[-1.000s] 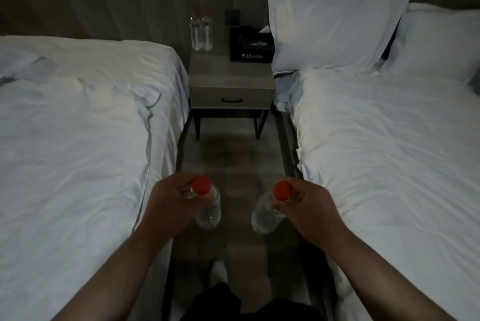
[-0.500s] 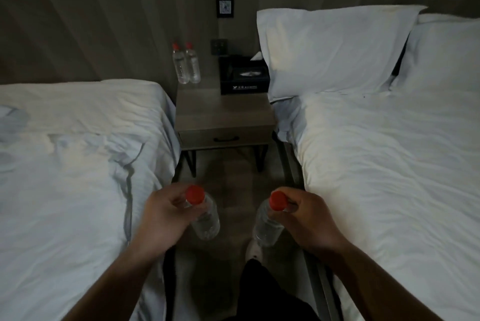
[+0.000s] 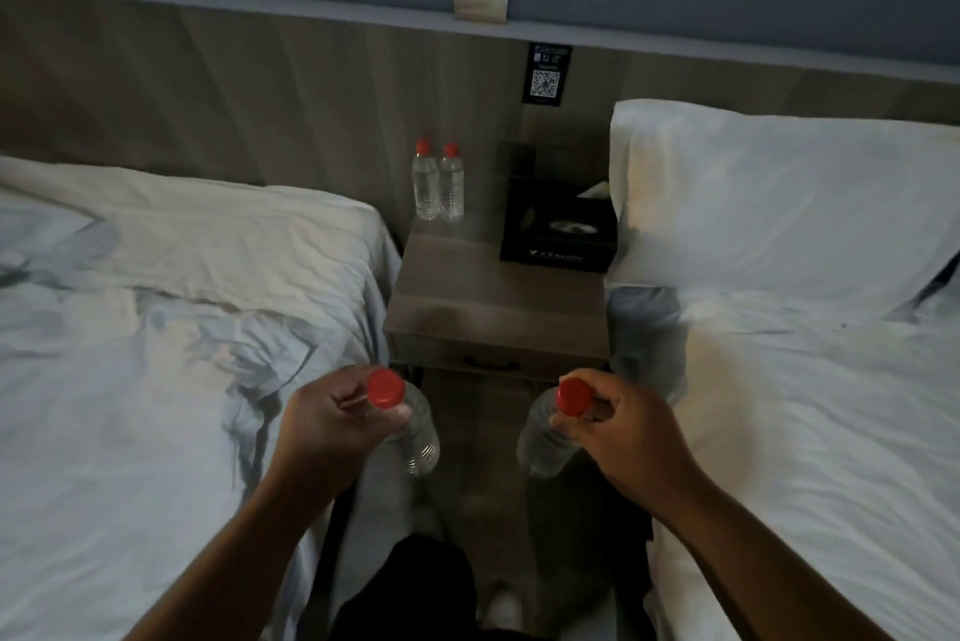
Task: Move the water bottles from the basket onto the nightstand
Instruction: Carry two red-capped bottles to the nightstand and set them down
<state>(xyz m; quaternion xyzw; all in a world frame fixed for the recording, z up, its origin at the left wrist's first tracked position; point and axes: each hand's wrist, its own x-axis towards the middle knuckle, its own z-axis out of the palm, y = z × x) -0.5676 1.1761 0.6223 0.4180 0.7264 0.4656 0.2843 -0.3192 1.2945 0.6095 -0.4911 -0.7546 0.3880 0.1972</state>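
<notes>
Fingers [image 3: 358,393] of the left hand [image 3: 324,432] are curled around the neck of a clear water bottle [image 3: 413,435] with a red cap, held in the air over the floor, below the front edge of the nightstand [image 3: 493,313] and just beside the left bed [image 3: 156,328]. Two further red-capped bottles [image 3: 438,183] stand upright and touching each other at the rear left corner of the nightstand top, against the wood wall panel. A black tissue box [image 3: 558,225] occupies the rear right corner. The nightstand's front and centre surface carries nothing else that can be made out; the light is dim and the image soft, so small items may not be discernible. The right hand [image 3: 628,438] pinches a second clear bottle [image 3: 545,438] at its neck under the red cap, its body tilted down and to the left, also over the floor. The two held bottles are apart. At the right lie the right bed [image 3: 805,406] and its white pillow [image 3: 769,193].
</notes>
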